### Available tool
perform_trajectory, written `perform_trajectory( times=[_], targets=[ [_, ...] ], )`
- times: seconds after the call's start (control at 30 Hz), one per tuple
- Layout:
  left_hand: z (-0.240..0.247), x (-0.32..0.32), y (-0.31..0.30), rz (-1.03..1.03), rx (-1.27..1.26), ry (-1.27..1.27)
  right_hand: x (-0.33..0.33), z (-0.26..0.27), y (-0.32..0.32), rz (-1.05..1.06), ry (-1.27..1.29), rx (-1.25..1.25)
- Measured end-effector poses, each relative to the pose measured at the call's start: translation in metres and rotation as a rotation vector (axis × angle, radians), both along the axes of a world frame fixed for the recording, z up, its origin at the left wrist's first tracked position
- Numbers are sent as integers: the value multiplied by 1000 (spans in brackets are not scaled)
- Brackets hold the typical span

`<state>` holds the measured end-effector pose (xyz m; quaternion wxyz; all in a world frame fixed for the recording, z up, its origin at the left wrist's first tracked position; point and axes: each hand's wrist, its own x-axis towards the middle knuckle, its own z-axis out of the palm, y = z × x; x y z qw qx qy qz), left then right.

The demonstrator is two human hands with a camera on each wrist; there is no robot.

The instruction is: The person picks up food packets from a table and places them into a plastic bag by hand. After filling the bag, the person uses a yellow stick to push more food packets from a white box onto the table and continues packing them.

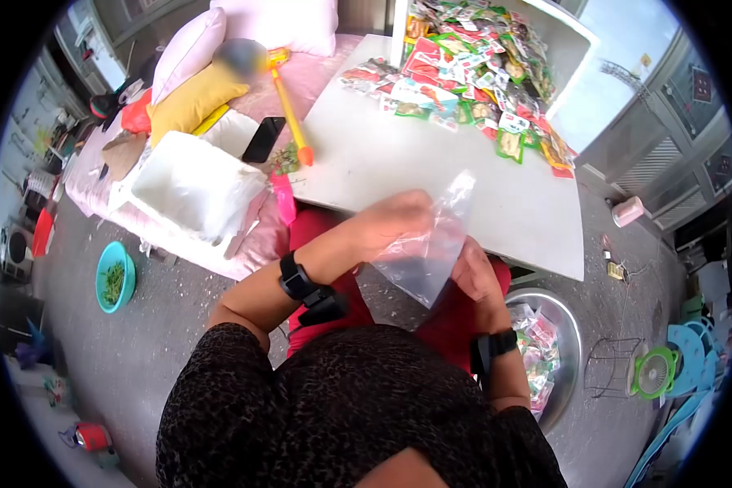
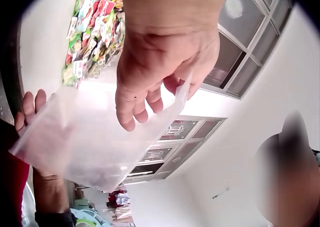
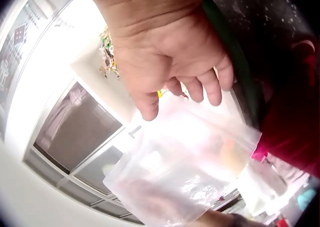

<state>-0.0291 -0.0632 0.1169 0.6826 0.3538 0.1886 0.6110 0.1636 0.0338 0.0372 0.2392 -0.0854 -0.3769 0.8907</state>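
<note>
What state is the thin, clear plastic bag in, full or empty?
Empty, it appears: the thin, clear plastic bag looks flat, without a bulge, and no contents can be made out inside.

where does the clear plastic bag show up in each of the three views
Head: the clear plastic bag is just right of centre.
Left wrist: left of centre, slightly low.
Right wrist: lower middle, reaching the bottom edge.
Shared landmark: the heap of small, colourful plastic packets, upper right in head, upper left in both wrist views.

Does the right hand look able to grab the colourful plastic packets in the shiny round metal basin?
Probably yes: the packets lie in the basin near the right hand, and no lid blocks them.
</note>
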Motion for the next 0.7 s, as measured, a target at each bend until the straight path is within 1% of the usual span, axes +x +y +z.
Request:
perform_trajectory(
  times=[0.07,0.1,0.13,0.17,0.2,0.23,0.27,0.37,0.4,0.5,0.53,0.57,0.6,0.67,0.7],
  targets=[
    [-2,-1,10,-9,24,54,0,8,-1,-24,-47,24],
    [3,0,12,-19,-13,-16,2,11,-1,-40,-71,34],
    [11,0,11,-32,-50,-86,1,17,-3,-116,-101,-140],
    [19,-1,9,-44,-90,-154,5,12,4,-111,-71,-92],
    [27,-5,5,-66,-47,-179,8,0,14,-104,-41,-45],
    [20,-16,3,21,-103,-110,6,7,16,-96,-12,2],
    [5,-28,7,98,-154,-39,8,21,15,-133,-4,-84],
    [-45,-61,15,329,-288,156,6,1,33,-261,-33,-72],
    [-57,-68,18,397,-333,218,5,12,33,-254,-109,61],
    [-80,-90,24,554,-380,596,-7,9,36,-480,-247,75],
    [-89,-90,27,720,-374,729,-12,10,33,-511,-285,93],
    [-97,-91,31,885,-357,866,-19,15,32,-543,-321,117],
    [-97,-89,31,1098,-52,1170,-25,17,31,-576,-357,144],
    [-101,-72,35,1117,40,1198,-36,12,30,-617,-417,158],
    [-92,-57,38,1129,90,1210,-42,10,30,-638,-443,168]
  ],
)
